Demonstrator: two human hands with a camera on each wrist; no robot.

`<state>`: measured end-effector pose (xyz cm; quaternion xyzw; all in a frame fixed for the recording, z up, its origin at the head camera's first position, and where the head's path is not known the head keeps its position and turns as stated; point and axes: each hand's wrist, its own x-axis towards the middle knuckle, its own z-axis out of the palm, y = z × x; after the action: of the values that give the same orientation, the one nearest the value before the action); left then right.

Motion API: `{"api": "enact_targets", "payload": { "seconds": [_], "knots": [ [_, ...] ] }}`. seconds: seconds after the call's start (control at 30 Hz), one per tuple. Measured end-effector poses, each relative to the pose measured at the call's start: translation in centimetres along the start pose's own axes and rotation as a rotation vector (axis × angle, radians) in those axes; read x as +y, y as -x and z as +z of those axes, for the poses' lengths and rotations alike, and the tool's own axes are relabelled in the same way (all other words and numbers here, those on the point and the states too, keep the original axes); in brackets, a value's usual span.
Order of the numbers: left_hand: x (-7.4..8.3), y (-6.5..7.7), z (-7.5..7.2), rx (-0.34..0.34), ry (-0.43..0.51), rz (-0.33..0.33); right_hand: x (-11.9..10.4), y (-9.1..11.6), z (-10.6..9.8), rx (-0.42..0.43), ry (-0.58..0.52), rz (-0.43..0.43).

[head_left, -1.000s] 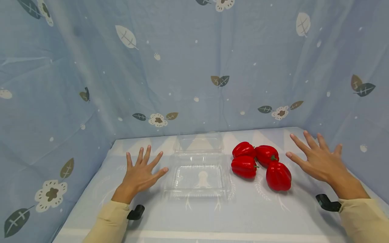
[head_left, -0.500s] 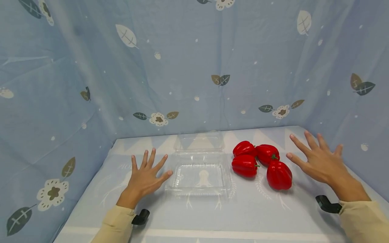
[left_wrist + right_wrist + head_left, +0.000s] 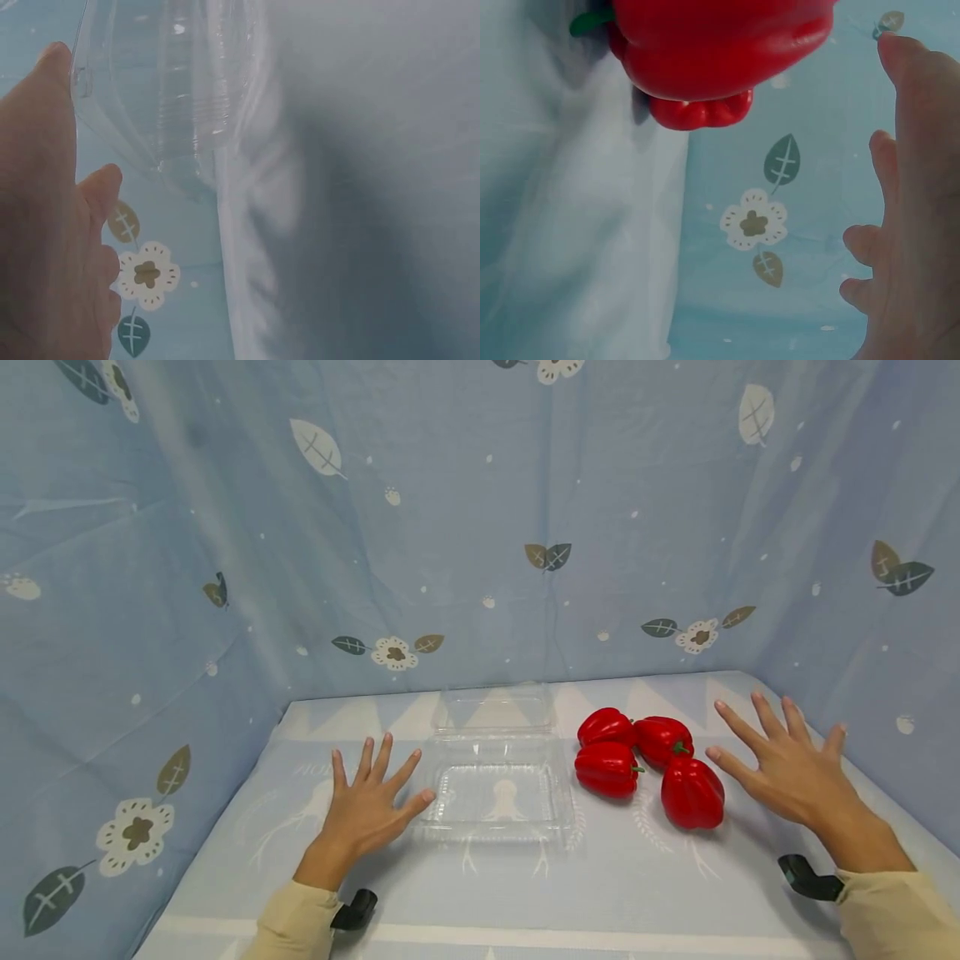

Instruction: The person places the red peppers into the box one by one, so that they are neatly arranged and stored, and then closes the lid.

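Observation:
My left hand (image 3: 363,814), fingers spread, hovers at the left side of a clear plastic clamshell box (image 3: 491,829). The box lies with its lid (image 3: 491,714) folded back behind it; in the left wrist view the clear box (image 3: 180,97) rises past the thumb. Several red bell peppers with green stems sit in a cluster to the right of the box, among them a front one (image 3: 692,793) and a left one (image 3: 606,769). Right of them my right hand (image 3: 798,772) is held with fingers spread and nothing in it. The right wrist view shows a bell pepper (image 3: 720,45) near the thumb.
A pale patterned cloth covers the table (image 3: 570,893). Blue printed curtains (image 3: 465,527) stand around its back, left and right sides. A black wrist camera mount (image 3: 355,910) sticks out by the left sleeve, and another mount (image 3: 810,878) by the right.
My left hand has moved right and slightly toward me, closer to the clear box. The right hand has dropped a little toward me. The box and bell peppers stay in place.

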<state>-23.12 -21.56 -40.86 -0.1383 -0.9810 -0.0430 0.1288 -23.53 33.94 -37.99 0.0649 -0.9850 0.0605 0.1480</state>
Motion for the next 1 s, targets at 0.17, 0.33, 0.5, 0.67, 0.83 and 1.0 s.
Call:
{"api": "enact_targets", "payload": {
  "seconds": [0.17,0.33,0.5,0.67,0.83,1.0],
  "knots": [
    [0.2,0.3,0.1,0.019,0.008,-0.001,-0.3,0.3,0.5,0.009,-0.009,-0.001],
    [0.4,0.5,0.1,0.039,0.043,-0.022,-0.5,0.7,1.0,0.023,-0.034,-0.014],
    [0.5,0.6,0.5,0.086,0.108,-0.044,-0.8,1.2,1.5,0.018,-0.090,-0.006],
    [0.7,0.9,0.8,0.121,0.196,-0.053,-1.0,1.5,1.9,0.002,-0.106,0.002],
    [1.0,1.1,0.8,0.157,0.274,-0.045,-1.2,1.8,2.3,-0.024,-0.142,0.020],
    [1.3,1.4,0.7,0.185,0.347,-0.051,-1.7,2.0,2.5,-0.044,-0.246,0.044]
  ]
}}
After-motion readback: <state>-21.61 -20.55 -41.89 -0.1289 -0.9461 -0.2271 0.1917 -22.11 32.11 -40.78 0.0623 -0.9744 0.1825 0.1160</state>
